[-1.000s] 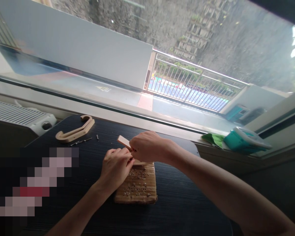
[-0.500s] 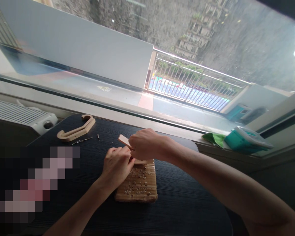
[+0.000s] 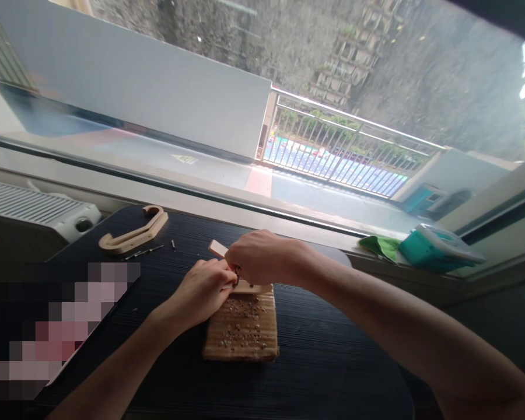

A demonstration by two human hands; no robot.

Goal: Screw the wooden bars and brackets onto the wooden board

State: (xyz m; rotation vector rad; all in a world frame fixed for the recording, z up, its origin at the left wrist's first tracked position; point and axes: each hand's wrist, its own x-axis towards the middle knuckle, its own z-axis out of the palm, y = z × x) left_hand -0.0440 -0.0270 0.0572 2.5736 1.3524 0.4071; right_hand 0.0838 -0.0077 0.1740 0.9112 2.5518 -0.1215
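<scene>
My left hand (image 3: 209, 286) has its fingers closed on a pale wooden piece (image 3: 217, 248), whose squared end sticks out beyond my hands. A flat lower part of the wood (image 3: 256, 288), with a dark hole in it, lies over the far end of a corrugated cardboard block (image 3: 242, 335). That block is pitted with many small holes. Directly above the wood, my right hand (image 3: 257, 254) is curled into a fist. From beneath the fist pokes a thin dark metal tool (image 3: 237, 275), mostly hidden by the fingers, close to my left fingertips.
On the black table (image 3: 324, 350), a hooked wooden frame part (image 3: 135, 233) lies at the far left, near thin metal rods (image 3: 144, 252) and a small metal pin (image 3: 172, 244). A green cloth (image 3: 380, 248) and a teal box (image 3: 433, 249) sit by the window. A white radiator (image 3: 39, 204) stands left.
My left hand has shifted slightly left and its fingers have drawn back, showing more of the wood and the dark metal under my right fist. The right fist has turned a little.
</scene>
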